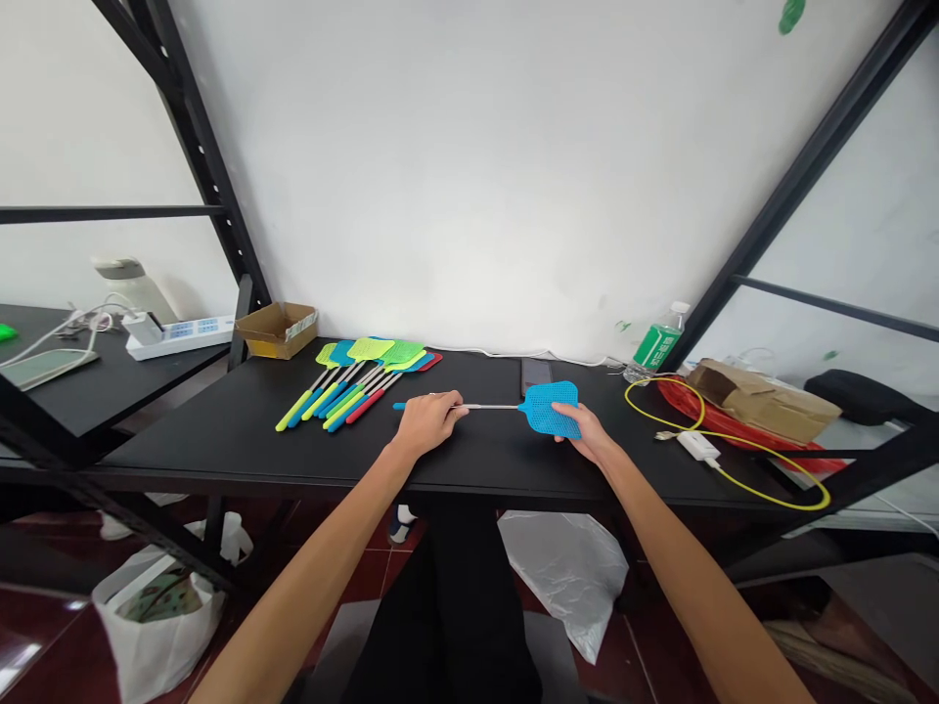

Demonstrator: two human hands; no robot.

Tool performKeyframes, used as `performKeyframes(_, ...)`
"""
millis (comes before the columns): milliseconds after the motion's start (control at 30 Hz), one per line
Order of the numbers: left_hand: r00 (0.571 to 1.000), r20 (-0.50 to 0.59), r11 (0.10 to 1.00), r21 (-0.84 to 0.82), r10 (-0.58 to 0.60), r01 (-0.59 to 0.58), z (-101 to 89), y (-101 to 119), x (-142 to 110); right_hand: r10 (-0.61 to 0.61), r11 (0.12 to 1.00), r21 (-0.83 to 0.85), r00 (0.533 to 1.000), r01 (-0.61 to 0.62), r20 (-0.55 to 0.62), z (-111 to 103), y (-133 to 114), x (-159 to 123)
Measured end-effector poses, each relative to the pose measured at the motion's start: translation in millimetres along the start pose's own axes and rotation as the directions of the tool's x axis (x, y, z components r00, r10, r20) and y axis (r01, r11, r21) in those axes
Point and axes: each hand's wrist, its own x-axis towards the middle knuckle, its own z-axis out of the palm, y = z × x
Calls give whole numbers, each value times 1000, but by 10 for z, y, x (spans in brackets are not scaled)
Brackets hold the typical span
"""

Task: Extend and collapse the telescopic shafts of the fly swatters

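Blue plastic fly swatter (547, 411) — metal shaft (491, 406) closed in left hand (429, 422), mesh head (547, 420) pinched by right hand (587, 432) — beside further swatters (344, 376) on black table (220, 430).

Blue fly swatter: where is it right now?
In the head view, the blue fly swatter is over the middle of the black table, its handle under the left hand and its mesh head at the right hand, just right of the other swatters.
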Motion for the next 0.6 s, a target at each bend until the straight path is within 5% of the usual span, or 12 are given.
performKeyframes(600, 999, 38, 1000, 14, -3, 3, 8, 10, -16, 28, 999, -46, 999, -27, 26, 13, -29, -21)
